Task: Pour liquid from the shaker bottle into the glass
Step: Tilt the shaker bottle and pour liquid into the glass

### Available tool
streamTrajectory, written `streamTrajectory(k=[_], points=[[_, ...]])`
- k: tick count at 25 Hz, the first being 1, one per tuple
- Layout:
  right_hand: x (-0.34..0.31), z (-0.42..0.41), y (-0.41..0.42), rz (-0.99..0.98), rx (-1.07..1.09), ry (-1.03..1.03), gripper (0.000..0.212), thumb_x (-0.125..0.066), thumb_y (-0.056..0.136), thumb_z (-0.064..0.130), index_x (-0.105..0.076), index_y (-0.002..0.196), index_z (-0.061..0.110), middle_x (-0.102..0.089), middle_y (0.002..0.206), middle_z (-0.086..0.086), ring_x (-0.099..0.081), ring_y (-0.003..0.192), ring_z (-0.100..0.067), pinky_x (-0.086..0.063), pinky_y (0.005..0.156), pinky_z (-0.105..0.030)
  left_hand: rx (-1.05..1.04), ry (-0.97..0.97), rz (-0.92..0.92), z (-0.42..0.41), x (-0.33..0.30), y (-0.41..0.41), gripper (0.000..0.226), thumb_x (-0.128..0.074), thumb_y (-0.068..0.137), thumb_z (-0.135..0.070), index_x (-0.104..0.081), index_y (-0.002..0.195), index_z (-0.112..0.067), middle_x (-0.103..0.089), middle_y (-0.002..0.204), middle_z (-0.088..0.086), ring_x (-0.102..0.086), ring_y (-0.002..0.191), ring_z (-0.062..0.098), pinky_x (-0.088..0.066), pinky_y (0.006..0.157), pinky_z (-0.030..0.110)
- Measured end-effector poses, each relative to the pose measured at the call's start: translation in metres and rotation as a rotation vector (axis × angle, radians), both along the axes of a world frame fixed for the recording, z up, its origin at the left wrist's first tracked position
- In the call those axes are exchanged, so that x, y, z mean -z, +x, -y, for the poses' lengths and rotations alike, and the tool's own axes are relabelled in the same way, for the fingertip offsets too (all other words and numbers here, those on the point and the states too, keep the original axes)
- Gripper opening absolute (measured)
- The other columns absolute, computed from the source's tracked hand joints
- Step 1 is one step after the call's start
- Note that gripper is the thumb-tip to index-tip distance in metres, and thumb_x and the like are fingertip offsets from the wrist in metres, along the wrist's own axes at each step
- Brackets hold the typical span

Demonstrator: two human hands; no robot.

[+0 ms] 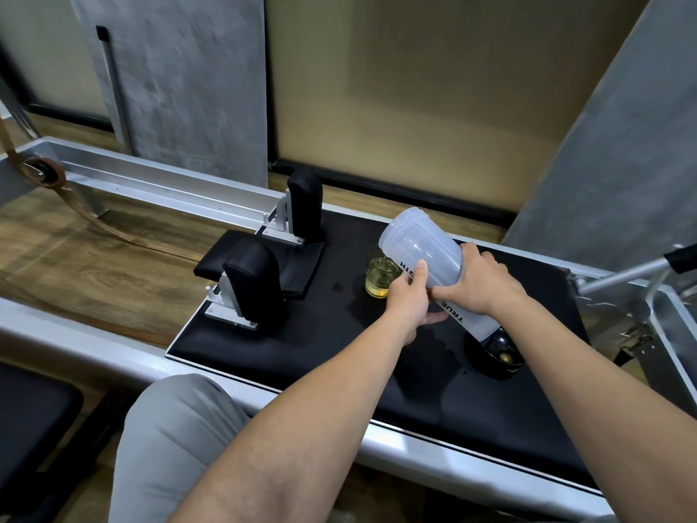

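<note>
A translucent white shaker bottle (430, 254) with black lettering is tilted, its open threaded mouth pointing away from me over the glass. My left hand (409, 300) grips its middle from the left and below. My right hand (477, 283) clasps it from the right. The bottle looks nearly empty and no stream shows. The small clear glass (379, 279) stands on the black padded platform (301, 345) just left of my left hand, partly full of yellow liquid. The bottle's mouth hides its far rim.
The bottle's black lid (499, 352) lies upturned on the pad under the bottle's base. Two black padded shoulder rests (254, 281) (305, 201) stand at the pad's left end. Metal rails (158, 179) frame the platform. My grey-trousered knee (173, 428) is at the near edge.
</note>
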State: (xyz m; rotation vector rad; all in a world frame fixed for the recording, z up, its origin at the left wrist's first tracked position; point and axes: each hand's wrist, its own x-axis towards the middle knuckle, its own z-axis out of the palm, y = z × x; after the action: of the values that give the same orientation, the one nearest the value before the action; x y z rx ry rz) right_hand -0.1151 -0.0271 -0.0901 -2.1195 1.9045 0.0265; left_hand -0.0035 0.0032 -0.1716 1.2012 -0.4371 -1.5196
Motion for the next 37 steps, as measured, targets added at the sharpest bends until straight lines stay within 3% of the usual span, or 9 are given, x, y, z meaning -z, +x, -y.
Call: streamTrajectory(k=[6,20,37], points=[[0.0002,-0.0007,-0.0006,-0.008,-0.007,-0.001,0.089,-0.08,0.066,0.061,-0.041,0.134,0.019,-0.051,0.119,-0.01,-0.053,0.113,-0.037,-0.052,0.093,-0.054,0.001,0.003,-0.005,-0.0011,0.0008,-0.0005,0.051,-0.047,0.108,-0.053,-0.06,0.139,-0.015,-0.072,0.133,0.012,-0.075,0.112,0.029,-0.068,0.069,0.039],[-0.0011,-0.0004,-0.0001,-0.016,-0.001,-0.003,0.088,-0.08,0.065,0.062,-0.041,0.132,0.02,-0.049,0.118,-0.01,-0.053,0.114,-0.038,-0.052,0.093,-0.054,-0.004,-0.004,-0.009,-0.0004,0.0005,0.0,0.05,-0.048,0.108,-0.053,-0.06,0.138,-0.014,-0.073,0.13,0.011,-0.075,0.109,0.025,-0.067,0.063,0.036],[-0.0054,-0.0002,0.0,-0.033,-0.003,0.0,0.086,-0.08,0.063,0.064,-0.041,0.125,0.02,-0.052,0.117,-0.01,-0.055,0.109,-0.037,-0.053,0.091,-0.054,0.007,-0.006,-0.005,-0.0009,-0.0035,-0.0004,0.05,-0.047,0.108,-0.052,-0.06,0.138,-0.014,-0.073,0.131,0.011,-0.076,0.111,0.025,-0.069,0.073,0.042]])
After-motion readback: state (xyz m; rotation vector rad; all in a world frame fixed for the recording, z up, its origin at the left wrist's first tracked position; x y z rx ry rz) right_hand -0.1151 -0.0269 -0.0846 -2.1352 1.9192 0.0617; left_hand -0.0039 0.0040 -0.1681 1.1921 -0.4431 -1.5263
